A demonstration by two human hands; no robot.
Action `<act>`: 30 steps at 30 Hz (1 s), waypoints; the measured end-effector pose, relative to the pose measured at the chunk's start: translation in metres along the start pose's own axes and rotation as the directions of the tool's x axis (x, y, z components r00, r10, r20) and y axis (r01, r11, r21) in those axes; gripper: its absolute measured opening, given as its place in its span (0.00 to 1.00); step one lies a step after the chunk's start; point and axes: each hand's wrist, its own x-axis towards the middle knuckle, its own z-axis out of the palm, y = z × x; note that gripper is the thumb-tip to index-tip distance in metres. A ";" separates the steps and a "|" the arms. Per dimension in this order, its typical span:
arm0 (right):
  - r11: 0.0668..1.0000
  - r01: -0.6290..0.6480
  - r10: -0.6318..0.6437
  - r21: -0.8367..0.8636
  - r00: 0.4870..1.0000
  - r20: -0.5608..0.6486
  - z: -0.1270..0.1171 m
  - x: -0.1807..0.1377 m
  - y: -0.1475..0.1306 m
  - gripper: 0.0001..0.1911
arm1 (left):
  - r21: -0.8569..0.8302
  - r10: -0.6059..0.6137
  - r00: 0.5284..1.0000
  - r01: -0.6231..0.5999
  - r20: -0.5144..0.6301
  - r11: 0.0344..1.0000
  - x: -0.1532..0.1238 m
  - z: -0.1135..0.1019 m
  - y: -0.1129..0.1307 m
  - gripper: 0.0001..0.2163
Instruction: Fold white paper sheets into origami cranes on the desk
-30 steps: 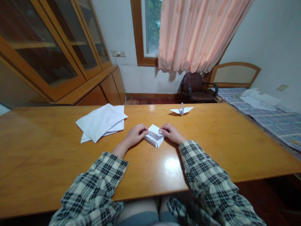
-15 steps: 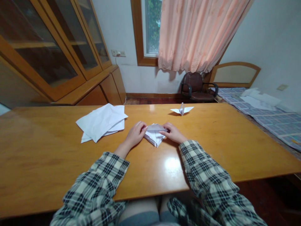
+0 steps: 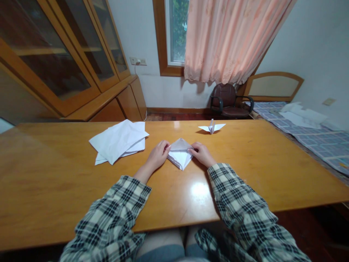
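Observation:
A folded sheet of white paper (image 3: 181, 155), roughly diamond-shaped with a shaded flap at its far end, lies on the table in front of me. My left hand (image 3: 159, 154) pinches its left corner between thumb and fingers. At the opposite corner, my right hand (image 3: 201, 153) is closed on the paper's edge in the same way. The near point of the paper faces me and is uncovered. Beyond my right hand stands a finished paper crane (image 3: 212, 127) with its wings spread.
Loose white sheets (image 3: 120, 140) lie in a pile left of my hands on the wooden table (image 3: 245, 174). Past the far edge are a brown armchair (image 3: 227, 100) and a bed (image 3: 313, 134) on the right. A glass-door cabinet (image 3: 81, 105) lines the left wall.
The paper's far flap has opened upward into a taller point. My right thumb has drawn back from the middle of the paper to its right corner.

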 end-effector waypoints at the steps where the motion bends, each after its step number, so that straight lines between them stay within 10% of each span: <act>1: 1.000 -0.007 0.007 -0.001 1.000 -0.008 0.001 0.000 -0.001 0.08 | -0.004 -0.003 1.000 0.003 0.008 1.000 0.000 0.000 0.001 0.08; 30: 0.984 -0.119 0.098 -0.131 0.983 -0.154 0.017 0.005 -0.008 0.13 | 0.077 -0.129 0.985 0.138 -0.114 0.987 0.007 0.018 0.008 0.15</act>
